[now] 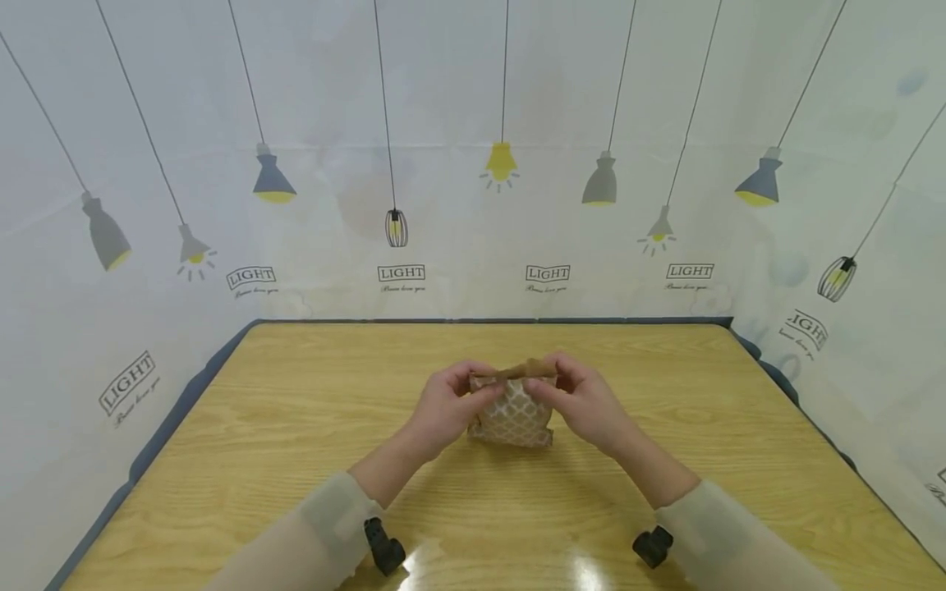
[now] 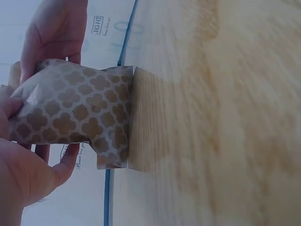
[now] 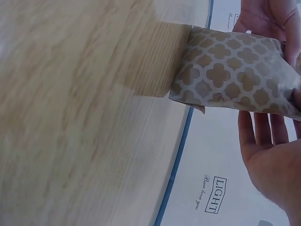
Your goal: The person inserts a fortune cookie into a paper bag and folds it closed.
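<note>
A small paper bag (image 1: 513, 417) with a tan and white quatrefoil pattern stands upright on the table, its top edge folded over into a brown strip. My left hand (image 1: 447, 405) pinches the upper left corner between thumb and fingers. Opposite it, my right hand (image 1: 589, 405) pinches the upper right part, thumb on the near face. In the left wrist view the bag (image 2: 70, 106) looks bulged, with its bottom edge against the wood. From the right wrist, the bag (image 3: 230, 70) shows its patterned face; the contents are hidden.
The wooden table (image 1: 296, 427) has a dark blue edge along its back and sides. White curtains (image 1: 443, 98) printed with hanging lamps enclose it on three sides. A small black camera (image 1: 384, 546) sits at the left wrist, and another black camera (image 1: 653, 546) at the right.
</note>
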A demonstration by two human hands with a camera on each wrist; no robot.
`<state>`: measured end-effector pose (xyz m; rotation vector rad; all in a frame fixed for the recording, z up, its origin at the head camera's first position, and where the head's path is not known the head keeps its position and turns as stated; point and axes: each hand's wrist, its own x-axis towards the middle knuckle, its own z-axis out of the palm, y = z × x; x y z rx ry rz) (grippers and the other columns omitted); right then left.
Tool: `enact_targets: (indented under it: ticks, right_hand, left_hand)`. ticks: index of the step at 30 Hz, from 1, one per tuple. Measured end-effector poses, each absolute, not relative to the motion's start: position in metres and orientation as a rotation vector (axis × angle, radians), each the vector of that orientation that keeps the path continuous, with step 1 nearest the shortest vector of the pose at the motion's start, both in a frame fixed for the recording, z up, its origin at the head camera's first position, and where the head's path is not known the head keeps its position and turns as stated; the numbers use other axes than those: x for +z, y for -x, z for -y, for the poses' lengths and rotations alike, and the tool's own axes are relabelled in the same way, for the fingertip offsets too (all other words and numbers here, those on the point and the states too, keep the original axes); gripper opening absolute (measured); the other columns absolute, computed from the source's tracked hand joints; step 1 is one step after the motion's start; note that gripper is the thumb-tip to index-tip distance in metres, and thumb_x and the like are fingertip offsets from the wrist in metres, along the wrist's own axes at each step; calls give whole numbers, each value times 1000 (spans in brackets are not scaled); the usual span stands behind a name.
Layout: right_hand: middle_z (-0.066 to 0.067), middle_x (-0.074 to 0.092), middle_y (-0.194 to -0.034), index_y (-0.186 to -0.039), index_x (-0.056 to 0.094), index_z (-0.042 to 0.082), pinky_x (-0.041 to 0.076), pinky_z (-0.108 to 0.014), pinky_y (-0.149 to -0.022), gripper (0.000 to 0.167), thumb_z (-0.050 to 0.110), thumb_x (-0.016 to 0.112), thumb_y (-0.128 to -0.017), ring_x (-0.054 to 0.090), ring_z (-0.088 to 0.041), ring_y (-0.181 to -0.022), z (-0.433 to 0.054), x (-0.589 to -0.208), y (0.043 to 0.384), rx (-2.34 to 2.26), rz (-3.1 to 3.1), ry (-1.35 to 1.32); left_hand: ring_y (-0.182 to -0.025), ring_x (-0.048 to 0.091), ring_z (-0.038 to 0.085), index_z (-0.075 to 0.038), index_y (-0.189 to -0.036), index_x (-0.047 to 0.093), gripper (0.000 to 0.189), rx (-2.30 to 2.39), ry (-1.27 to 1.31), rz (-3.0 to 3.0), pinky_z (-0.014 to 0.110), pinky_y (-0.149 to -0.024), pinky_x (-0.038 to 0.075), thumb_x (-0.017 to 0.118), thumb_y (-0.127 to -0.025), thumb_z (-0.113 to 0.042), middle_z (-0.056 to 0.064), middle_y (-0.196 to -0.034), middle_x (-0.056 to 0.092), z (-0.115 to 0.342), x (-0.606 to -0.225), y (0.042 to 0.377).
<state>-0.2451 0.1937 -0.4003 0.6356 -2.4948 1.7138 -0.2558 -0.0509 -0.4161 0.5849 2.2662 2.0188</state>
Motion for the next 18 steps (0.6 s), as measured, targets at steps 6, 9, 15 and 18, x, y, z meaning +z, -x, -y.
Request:
enact_targets:
  ticks: [6,9,15,18]
  right_hand:
    - [-17,69,-113,-121,69,4,63,-30,-73,15,11,70,-107,66,-21,-94,-190,-403,248,1711,2492,-610]
    - [-16,69,-110,-121,69,5,62,-31,-73,15,13,70,-108,65,-20,-91,-191,-404,247,1710,2500,-603]
    - [-10,62,-98,-120,71,7,61,-31,-72,15,15,71,-108,60,-18,-85,-192,-402,246,1669,2541,-594]
    - [-12,65,-103,-125,70,7,63,-33,-76,19,16,72,-108,64,-20,-92,-194,-400,244,1657,2565,-611]
  left_hand:
    - [-99,65,12,-8,-121,77,22,2038,-552,-2218,24,-75,56,81,-101,-16,3,-115,77,51,-415,256]
    - [-100,66,13,-7,-120,76,22,2038,-546,-2212,24,-75,56,81,-101,-17,7,-119,77,51,-417,257]
    - [-112,67,15,-6,-116,75,16,2026,-565,-2252,25,-83,59,79,-102,-12,9,-125,75,48,-417,257]
    - [-117,68,17,-7,-118,75,17,2016,-570,-2262,28,-88,61,78,-102,-13,10,-128,75,49,-417,256]
